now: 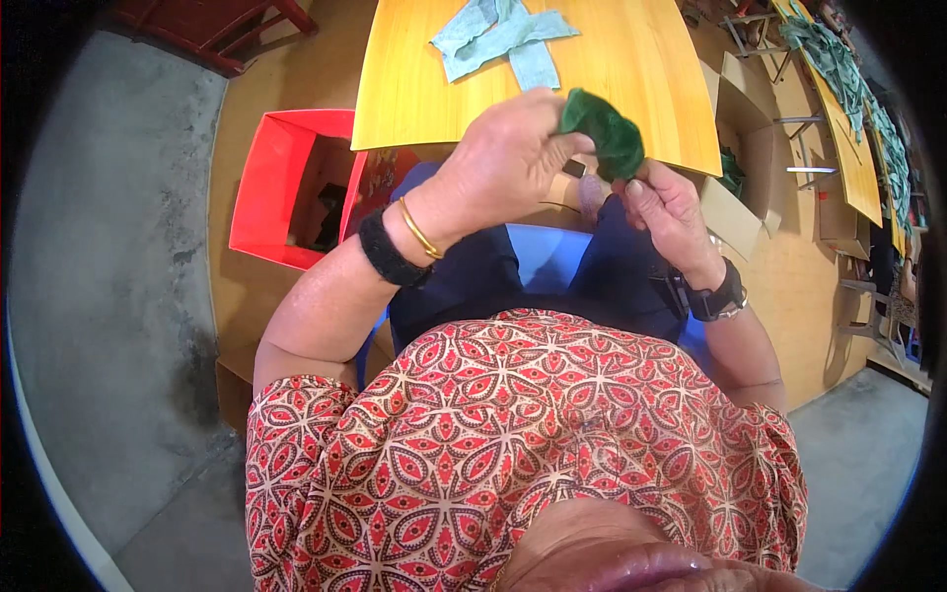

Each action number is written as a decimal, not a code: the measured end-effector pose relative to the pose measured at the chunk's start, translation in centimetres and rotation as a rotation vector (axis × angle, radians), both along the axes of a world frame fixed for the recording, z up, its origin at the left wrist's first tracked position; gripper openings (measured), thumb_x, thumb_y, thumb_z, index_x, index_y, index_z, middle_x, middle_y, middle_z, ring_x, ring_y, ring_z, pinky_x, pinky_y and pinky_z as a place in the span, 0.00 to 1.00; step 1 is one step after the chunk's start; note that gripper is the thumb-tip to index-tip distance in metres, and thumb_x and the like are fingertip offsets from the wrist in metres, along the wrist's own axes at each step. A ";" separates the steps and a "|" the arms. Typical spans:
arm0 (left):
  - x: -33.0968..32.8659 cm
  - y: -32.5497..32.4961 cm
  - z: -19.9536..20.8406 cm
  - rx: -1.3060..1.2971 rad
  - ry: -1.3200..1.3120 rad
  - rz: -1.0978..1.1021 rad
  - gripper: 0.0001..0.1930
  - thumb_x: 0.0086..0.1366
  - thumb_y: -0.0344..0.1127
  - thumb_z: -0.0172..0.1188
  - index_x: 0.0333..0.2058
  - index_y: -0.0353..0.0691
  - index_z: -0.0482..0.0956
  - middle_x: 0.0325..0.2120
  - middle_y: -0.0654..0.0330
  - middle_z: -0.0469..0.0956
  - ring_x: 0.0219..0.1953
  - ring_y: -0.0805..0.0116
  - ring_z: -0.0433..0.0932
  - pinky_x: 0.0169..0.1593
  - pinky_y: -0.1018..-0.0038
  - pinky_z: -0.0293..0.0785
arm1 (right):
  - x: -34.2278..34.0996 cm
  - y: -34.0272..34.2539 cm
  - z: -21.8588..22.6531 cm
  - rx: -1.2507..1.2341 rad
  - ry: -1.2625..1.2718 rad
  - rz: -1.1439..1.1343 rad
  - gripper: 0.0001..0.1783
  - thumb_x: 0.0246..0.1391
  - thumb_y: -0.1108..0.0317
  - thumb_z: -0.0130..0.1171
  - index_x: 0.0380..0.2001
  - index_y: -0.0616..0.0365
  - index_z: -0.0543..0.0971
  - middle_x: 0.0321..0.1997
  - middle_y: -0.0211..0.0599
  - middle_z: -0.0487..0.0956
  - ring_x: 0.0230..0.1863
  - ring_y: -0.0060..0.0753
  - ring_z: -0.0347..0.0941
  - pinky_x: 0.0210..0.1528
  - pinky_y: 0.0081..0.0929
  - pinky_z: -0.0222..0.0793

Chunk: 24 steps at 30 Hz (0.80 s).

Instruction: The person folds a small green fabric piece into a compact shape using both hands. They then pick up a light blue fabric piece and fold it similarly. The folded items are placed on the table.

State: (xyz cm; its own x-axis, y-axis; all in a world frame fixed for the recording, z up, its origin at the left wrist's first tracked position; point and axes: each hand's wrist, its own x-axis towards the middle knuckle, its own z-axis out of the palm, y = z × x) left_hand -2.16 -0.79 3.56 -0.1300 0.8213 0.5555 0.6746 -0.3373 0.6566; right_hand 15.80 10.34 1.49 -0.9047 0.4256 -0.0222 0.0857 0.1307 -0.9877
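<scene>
Between my two hands, just above the near edge of the yellow table (pixel 631 59), is a small dark green velvet cloth piece (pixel 610 133), curved and bunched. My left hand (pixel 513 158) pinches its left end between thumb and fingers. Lower down on the right, my right hand (pixel 671 212) has thumb and fingers closed on its other end. Part of the cloth is covered by my fingers. Farther back on the tabletop lie several pale teal cloth strips (pixel 498 41), overlapping and apart from both hands.
A red box (pixel 258 222) with dark items inside stands left of my legs. To the right is an open cardboard box (pixel 735 212) holding green cloth. A long table (pixel 846 148) with teal cloth runs along the far right. Dark red wooden furniture (pixel 212 30) stands back left.
</scene>
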 end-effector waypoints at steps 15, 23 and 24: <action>1.4 -0.4 -1.0 -0.101 -0.304 0.110 0.08 0.59 0.24 0.41 0.34 0.33 0.69 0.22 0.61 0.72 0.22 0.76 0.71 0.26 0.79 0.69 | -0.6 -0.2 0.5 0.765 0.136 -0.149 0.07 0.48 0.77 0.49 0.32 0.64 0.70 0.21 0.39 0.72 0.23 0.33 0.70 0.26 0.23 0.65; 2.2 -0.2 -2.7 0.018 -0.079 0.174 0.04 0.47 0.24 0.47 0.24 0.33 0.64 0.17 0.49 0.65 0.20 0.50 0.66 0.24 0.60 0.63 | -0.6 -1.5 0.8 0.464 0.009 -0.053 0.14 0.52 0.72 0.45 0.42 0.65 0.69 0.19 0.35 0.69 0.21 0.25 0.66 0.26 0.21 0.64; 2.0 -0.1 -2.8 0.022 -0.061 0.171 0.04 0.47 0.24 0.48 0.24 0.33 0.64 0.17 0.49 0.65 0.20 0.49 0.66 0.24 0.60 0.63 | -0.8 -1.3 1.1 0.417 -0.014 -0.020 0.15 0.53 0.70 0.44 0.43 0.66 0.68 0.18 0.34 0.69 0.20 0.23 0.64 0.26 0.21 0.63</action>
